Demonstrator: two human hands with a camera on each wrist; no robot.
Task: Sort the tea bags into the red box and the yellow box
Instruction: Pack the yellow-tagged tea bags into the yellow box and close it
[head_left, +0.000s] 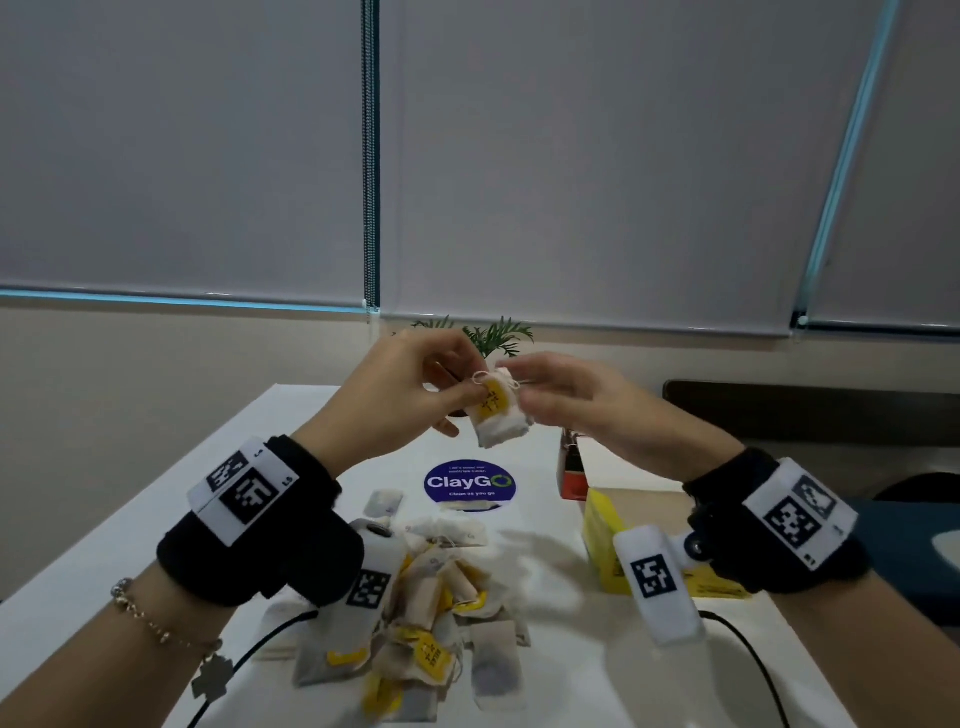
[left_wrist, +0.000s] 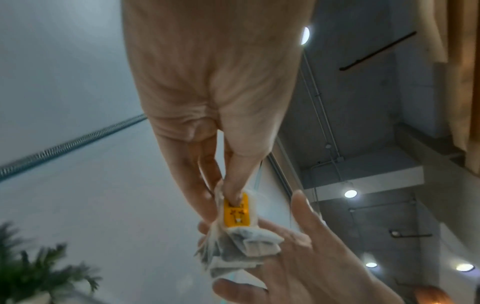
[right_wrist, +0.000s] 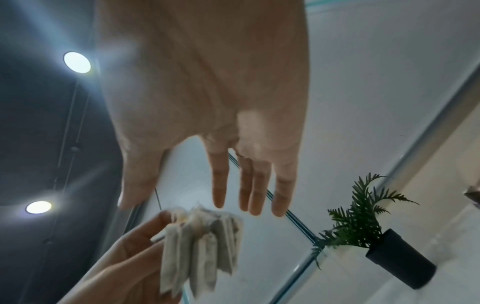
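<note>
My left hand (head_left: 415, 384) is raised above the table and pinches a small bunch of tea bags (head_left: 500, 415) by the top, where a yellow tag (left_wrist: 237, 214) shows. The same bunch (right_wrist: 202, 242) hangs below my right hand (right_wrist: 233, 185), whose fingers are straight and spread just beside it. In the head view the right hand (head_left: 561, 389) reaches toward the bunch from the right. A pile of tea bags (head_left: 431, 613) with yellow tags lies on the white table near me. The yellow box (head_left: 605, 535) stands at the right, the red box (head_left: 571, 467) behind it.
A round blue ClayGO sticker (head_left: 470, 486) marks the white table (head_left: 156, 519) beyond the pile. A potted plant (head_left: 493, 338) stands at the far table edge. A dark chair back (head_left: 810, 410) sits to the right. Black cables (head_left: 748, 654) trail from both wrists.
</note>
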